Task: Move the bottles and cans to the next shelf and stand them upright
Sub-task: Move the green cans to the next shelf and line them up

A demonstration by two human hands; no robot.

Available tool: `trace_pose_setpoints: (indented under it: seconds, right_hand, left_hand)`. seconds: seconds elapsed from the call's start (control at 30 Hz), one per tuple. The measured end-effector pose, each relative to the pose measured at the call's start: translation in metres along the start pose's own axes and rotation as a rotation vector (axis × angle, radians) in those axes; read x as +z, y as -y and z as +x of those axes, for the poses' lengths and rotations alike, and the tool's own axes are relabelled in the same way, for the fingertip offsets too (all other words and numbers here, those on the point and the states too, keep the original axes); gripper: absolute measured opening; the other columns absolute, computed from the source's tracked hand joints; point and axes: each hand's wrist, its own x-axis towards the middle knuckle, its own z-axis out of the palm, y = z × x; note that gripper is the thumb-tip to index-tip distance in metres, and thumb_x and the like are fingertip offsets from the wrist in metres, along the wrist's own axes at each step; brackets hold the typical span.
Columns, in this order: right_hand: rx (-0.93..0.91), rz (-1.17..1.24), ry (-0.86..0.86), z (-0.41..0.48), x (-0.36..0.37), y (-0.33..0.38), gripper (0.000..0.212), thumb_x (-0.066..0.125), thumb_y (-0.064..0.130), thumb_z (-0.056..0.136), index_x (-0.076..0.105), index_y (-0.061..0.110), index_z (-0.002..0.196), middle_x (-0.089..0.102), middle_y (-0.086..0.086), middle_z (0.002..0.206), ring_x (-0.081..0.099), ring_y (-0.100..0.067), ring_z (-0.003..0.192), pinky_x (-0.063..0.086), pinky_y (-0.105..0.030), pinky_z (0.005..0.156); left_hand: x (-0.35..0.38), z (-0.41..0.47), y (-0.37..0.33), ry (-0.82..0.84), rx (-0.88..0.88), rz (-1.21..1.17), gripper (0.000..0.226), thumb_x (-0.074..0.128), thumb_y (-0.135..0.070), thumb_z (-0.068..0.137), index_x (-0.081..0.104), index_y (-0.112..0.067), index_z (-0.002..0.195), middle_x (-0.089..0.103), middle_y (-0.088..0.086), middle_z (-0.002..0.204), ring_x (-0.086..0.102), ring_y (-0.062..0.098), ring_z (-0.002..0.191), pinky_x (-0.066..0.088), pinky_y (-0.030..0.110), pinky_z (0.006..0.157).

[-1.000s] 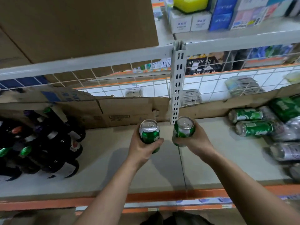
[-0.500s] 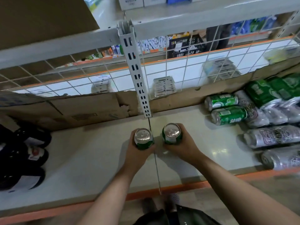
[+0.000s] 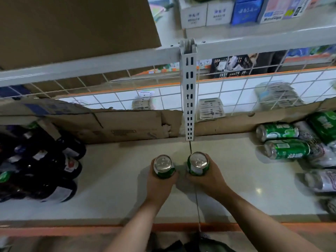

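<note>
On the pale shelf (image 3: 112, 193), dark bottles (image 3: 41, 166) lie far left, green cans (image 3: 283, 140) on their sides far right; my left hand (image 3: 160, 186) grips one upright green can (image 3: 163, 166), right hand (image 3: 207, 179) grips another (image 3: 198, 163), mid-shelf.

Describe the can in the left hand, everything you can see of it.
The can in the left hand is a green drink can with a shiny silver metal top and an unopened pull tab. It is upright, top towards the camera. The left hand wraps its lower body from the near side. It is above the pale shelf, just left of the seam, apart from the right hand's can.
</note>
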Motion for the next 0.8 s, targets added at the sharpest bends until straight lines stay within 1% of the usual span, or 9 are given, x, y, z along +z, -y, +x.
trace_pose_setpoints:
  seconds: [0.13, 0.23, 0.3, 0.43, 0.57, 0.6, 0.7, 0.77, 0.8]
  right_hand:
    - [-0.014, 0.015, 0.101, 0.002, 0.064, 0.027, 0.056, 0.088, 0.035, 0.064, 0.062, 0.036, 0.113, 0.073, 0.015, 0.104, 0.067, 0.002, 0.099, 0.057, -0.023, 0.087]
    - [-0.024, 0.032, 0.14, 0.0, 0.119, 0.049, 0.055, 0.086, 0.036, 0.063, 0.063, 0.035, 0.113, 0.073, 0.012, 0.105, 0.069, -0.002, 0.1, 0.057, -0.029, 0.089]
    - [-0.033, 0.028, 0.145, -0.002, 0.154, 0.062, 0.055, 0.09, 0.03, 0.064, 0.062, 0.034, 0.112, 0.073, 0.013, 0.104, 0.068, 0.001, 0.099, 0.054, -0.02, 0.086]
    - [-0.022, 0.048, 0.136, -0.003, 0.21, 0.085, 0.066, 0.099, 0.036, 0.055, 0.063, 0.035, 0.111, 0.073, 0.017, 0.102, 0.068, 0.005, 0.095, 0.054, -0.014, 0.079]
    - [-0.036, -0.015, 0.109, -0.009, 0.234, 0.092, 0.076, 0.095, 0.05, 0.05, 0.056, 0.042, 0.114, 0.068, 0.016, 0.108, 0.065, 0.002, 0.101, 0.055, -0.022, 0.086]
    - [-0.055, -0.043, 0.094, -0.01, 0.234, 0.089, 0.078, 0.095, 0.048, 0.052, 0.052, 0.045, 0.117, 0.063, 0.017, 0.114, 0.063, 0.0, 0.105, 0.054, -0.023, 0.088]
    - [-0.033, -0.122, 0.076, -0.019, 0.226, 0.084, 0.082, 0.095, 0.036, 0.06, 0.043, 0.049, 0.122, 0.053, 0.018, 0.124, 0.056, -0.001, 0.114, 0.051, -0.015, 0.087]
    - [0.004, -0.147, 0.061, -0.023, 0.223, 0.084, 0.071, 0.093, 0.025, 0.068, 0.045, 0.049, 0.116, 0.055, 0.022, 0.119, 0.057, 0.002, 0.111, 0.047, -0.011, 0.082]
    - [0.014, -0.161, 0.041, -0.024, 0.224, 0.085, 0.067, 0.092, 0.023, 0.07, 0.047, 0.048, 0.114, 0.057, 0.023, 0.115, 0.058, 0.003, 0.108, 0.046, -0.011, 0.08]
  left_hand:
    - [-0.068, 0.018, 0.041, -0.085, -0.106, -0.089, 0.053, 0.093, -0.022, 0.06, 0.071, -0.012, 0.107, 0.078, 0.004, 0.095, 0.075, 0.023, 0.091, 0.061, 0.029, 0.076]
    - [-0.119, 0.028, 0.064, -0.12, -0.105, -0.098, 0.05, 0.091, -0.001, 0.067, 0.067, -0.009, 0.11, 0.076, 0.007, 0.094, 0.072, 0.007, 0.08, 0.054, 0.015, 0.066]
    - [-0.148, 0.034, 0.075, -0.111, -0.069, -0.08, 0.051, 0.091, -0.004, 0.068, 0.064, -0.017, 0.108, 0.074, -0.001, 0.093, 0.069, 0.0, 0.078, 0.05, 0.01, 0.065]
    - [-0.187, 0.057, 0.104, -0.044, -0.056, -0.065, 0.053, 0.087, -0.022, 0.06, 0.066, -0.013, 0.108, 0.075, 0.0, 0.098, 0.072, 0.015, 0.092, 0.058, 0.031, 0.079]
    - [-0.206, 0.064, 0.121, 0.005, 0.006, -0.044, 0.064, 0.093, -0.017, 0.059, 0.061, -0.006, 0.114, 0.07, 0.001, 0.1, 0.07, 0.01, 0.09, 0.056, 0.03, 0.076]
    - [-0.211, 0.062, 0.121, 0.027, 0.027, -0.034, 0.066, 0.094, -0.019, 0.057, 0.061, -0.01, 0.113, 0.071, -0.003, 0.098, 0.07, 0.01, 0.089, 0.057, 0.031, 0.076]
    - [-0.219, 0.056, 0.127, 0.103, 0.099, -0.031, 0.038, 0.088, -0.006, 0.067, 0.068, -0.015, 0.099, 0.073, -0.001, 0.092, 0.07, 0.021, 0.085, 0.059, 0.043, 0.075]
    - [-0.217, 0.056, 0.137, 0.086, 0.081, -0.034, 0.043, 0.083, -0.007, 0.072, 0.067, -0.015, 0.11, 0.073, -0.002, 0.103, 0.069, 0.019, 0.097, 0.057, 0.049, 0.084]
    - [-0.217, 0.055, 0.138, 0.081, 0.054, -0.038, 0.048, 0.083, -0.009, 0.072, 0.065, -0.02, 0.116, 0.072, -0.006, 0.109, 0.068, 0.014, 0.102, 0.057, 0.045, 0.088]
